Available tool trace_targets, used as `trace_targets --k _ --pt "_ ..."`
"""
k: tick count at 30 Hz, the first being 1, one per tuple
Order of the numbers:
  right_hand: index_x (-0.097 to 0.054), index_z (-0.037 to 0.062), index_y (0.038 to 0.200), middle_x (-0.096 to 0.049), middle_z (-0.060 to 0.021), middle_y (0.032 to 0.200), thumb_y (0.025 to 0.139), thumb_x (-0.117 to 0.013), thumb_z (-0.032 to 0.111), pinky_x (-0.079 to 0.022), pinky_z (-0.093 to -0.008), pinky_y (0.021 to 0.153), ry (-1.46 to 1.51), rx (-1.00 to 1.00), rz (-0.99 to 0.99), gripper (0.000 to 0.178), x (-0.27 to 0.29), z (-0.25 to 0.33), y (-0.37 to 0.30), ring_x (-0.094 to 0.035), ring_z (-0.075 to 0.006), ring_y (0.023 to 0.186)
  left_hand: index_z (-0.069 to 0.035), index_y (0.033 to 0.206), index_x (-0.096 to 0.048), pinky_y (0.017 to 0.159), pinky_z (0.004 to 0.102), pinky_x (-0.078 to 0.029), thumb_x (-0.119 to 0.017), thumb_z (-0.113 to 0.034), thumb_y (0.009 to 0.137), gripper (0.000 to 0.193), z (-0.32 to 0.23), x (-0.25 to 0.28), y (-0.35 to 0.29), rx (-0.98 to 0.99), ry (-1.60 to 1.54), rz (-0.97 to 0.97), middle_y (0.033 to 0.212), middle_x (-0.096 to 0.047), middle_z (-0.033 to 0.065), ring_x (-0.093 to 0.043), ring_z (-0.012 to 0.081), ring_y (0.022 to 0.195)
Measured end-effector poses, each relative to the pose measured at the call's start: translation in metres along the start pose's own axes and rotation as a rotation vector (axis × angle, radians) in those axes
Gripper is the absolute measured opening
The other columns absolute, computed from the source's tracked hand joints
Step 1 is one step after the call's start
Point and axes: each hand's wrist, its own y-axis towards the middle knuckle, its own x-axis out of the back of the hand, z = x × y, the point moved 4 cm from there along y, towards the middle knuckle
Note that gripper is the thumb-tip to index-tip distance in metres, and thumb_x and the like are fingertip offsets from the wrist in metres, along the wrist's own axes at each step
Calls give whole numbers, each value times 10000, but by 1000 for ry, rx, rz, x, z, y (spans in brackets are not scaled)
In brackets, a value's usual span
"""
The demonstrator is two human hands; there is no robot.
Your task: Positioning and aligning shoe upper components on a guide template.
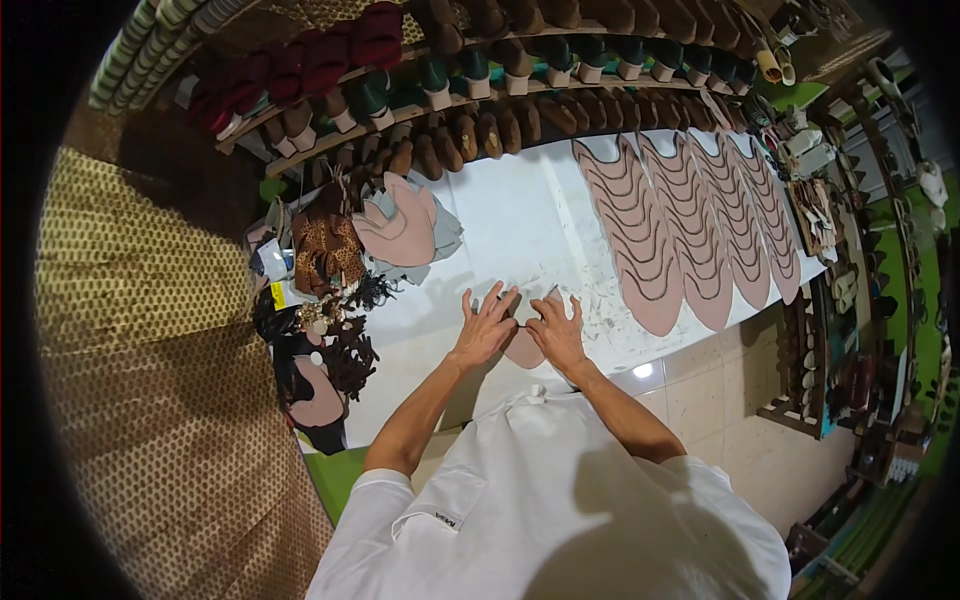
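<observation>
Now, from the head view, I'm watching two bare hands at work over a white table, close to its near edge. Right between them lies a small pink piece, rounded at its lower end, its upper part covered by the fingers. Left hand: fingers fanned well apart, thumb side against the piece; whether it pinches or only presses, I cannot tell. Right hand: fingers bent, thumb and forefinger drawn in at the piece's other side, and I can't make out how firm that hold is. Over to the right, four columns of overlapping pink pieces run up the table; to the left sit stacked pink and grey cutouts beside leopard-print material. Beyond, rows of dark green shoes line a shelf.
</observation>
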Motion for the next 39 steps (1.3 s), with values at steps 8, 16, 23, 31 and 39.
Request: trace_targets --k 8,16,23,31,39 --pt "-793 198 958 -578 -26 1413 885 -760 216 -185 -657 1188 -12 -46 9 82 1 1 -4 -489 -257 1370 -211 1044 -753 1146 763 -59 -723 -167 904 150 -2 0 -3 43 17 -13 1726 -268 43 -192 343 1586" --pt "-812 220 1027 -532 -26 1498 910 -739 254 -171 -659 1188 -25 -34 -23 142 2 2 -11 -441 -259 1425 -262 1124 -765 1144 749 -79 -764 -194 867 265 2 0 -5 76 -21 8 1739 -217 59 -173 359 1586" --pt "-822 258 1091 -478 -7 1571 933 -711 233 -163 -663 1191 -14 -46 -5 194 4 7 -10 -425 -273 1441 -280 1158 -767 1151 740 -78 -765 -183 864 310 4 -2 -9 104 -40 53 1740 -215 62 -154 368 1589" --pt "-818 257 1125 -447 -17 1606 961 -668 247 -145 -673 1202 -14 -30 128 223 0 7 -7 -376 -285 1486 -280 1176 -766 1135 757 -92 -738 -161 863 337 6 3 -6 130 -113 21 1736 -224 89 -156 396 1582" --pt "-798 253 1179 -443 -30 1609 982 -631 262 -128 -673 1214 -95 48 175 258 2 10 -3 -364 -287 1499 -269 1123 -773 1123 758 -120 -729 -216 903 231 20 12 2 111 -148 -23 1722 -249 111 -158 413 1575"
